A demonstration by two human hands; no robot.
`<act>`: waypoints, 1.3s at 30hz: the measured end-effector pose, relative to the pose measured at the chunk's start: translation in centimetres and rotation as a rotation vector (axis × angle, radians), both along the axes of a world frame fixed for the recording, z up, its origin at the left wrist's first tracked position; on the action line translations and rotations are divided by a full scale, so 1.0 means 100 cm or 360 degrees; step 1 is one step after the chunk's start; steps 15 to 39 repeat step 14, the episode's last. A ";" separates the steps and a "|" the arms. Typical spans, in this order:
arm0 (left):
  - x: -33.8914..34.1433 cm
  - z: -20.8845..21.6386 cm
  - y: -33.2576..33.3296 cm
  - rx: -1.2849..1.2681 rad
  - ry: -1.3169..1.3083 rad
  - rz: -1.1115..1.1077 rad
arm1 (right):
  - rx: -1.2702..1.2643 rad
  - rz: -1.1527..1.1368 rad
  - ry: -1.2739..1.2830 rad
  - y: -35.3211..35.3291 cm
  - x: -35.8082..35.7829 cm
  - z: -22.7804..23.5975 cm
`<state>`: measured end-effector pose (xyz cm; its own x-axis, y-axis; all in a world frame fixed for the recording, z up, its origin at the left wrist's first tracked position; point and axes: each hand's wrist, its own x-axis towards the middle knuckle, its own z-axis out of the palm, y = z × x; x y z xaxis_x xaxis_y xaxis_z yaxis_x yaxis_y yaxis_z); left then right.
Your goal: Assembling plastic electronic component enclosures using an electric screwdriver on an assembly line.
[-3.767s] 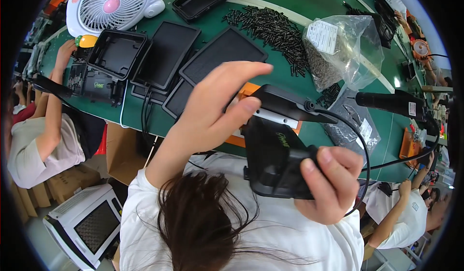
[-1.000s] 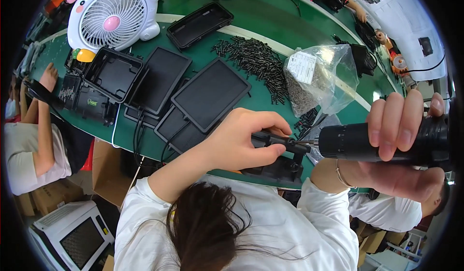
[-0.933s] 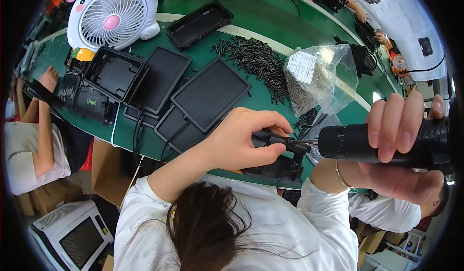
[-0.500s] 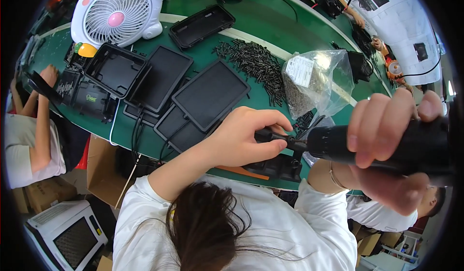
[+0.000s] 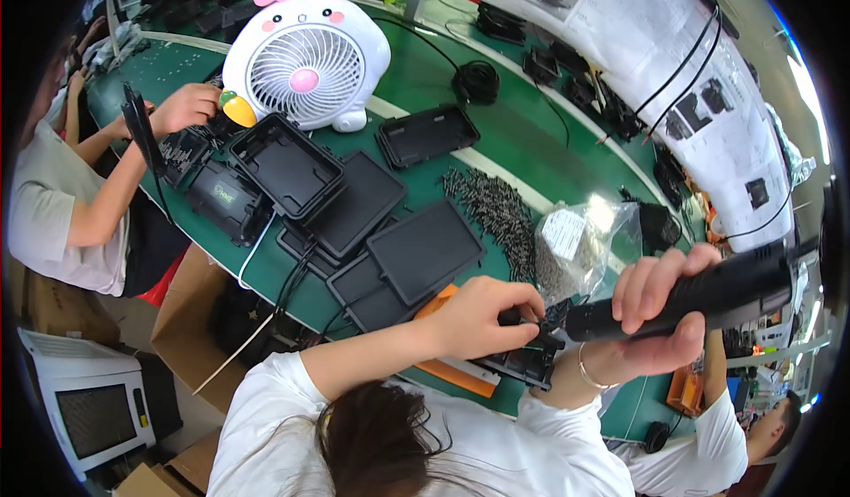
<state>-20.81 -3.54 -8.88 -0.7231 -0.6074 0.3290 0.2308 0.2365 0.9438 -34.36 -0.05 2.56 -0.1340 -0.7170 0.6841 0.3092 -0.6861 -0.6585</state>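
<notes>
My right hand (image 5: 660,306) is wrapped around a black electric screwdriver (image 5: 730,289), held almost level with its nose toward my left hand. My left hand (image 5: 482,315) is closed, thumb and fingers pinched on a small black part (image 5: 509,317) that they mostly hide. The screwdriver's nose is just right of those fingers; whether its bit touches anything, I cannot tell. Below my left hand, at the table's near edge, lies a black molded housing (image 5: 531,364) beside an orange strip (image 5: 456,377).
Black rectangular panels (image 5: 425,249) and an open black case (image 5: 288,165) are stacked left of centre. Beyond my hands are a heap of black screws (image 5: 496,218) and a clear bag (image 5: 567,249). A rabbit-shaped fan (image 5: 305,63) stands behind. Co-workers sit at left and right.
The view has shifted, so the table's things appear lower and further right. The screwdriver and my right hand look smaller and further from the camera. The left co-worker's hand has moved toward the fan.
</notes>
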 end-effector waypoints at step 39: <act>0.000 0.005 0.001 0.0012 0.0088 0.0159 | -0.0035 -0.1241 -0.0094 0.026 0.030 -0.011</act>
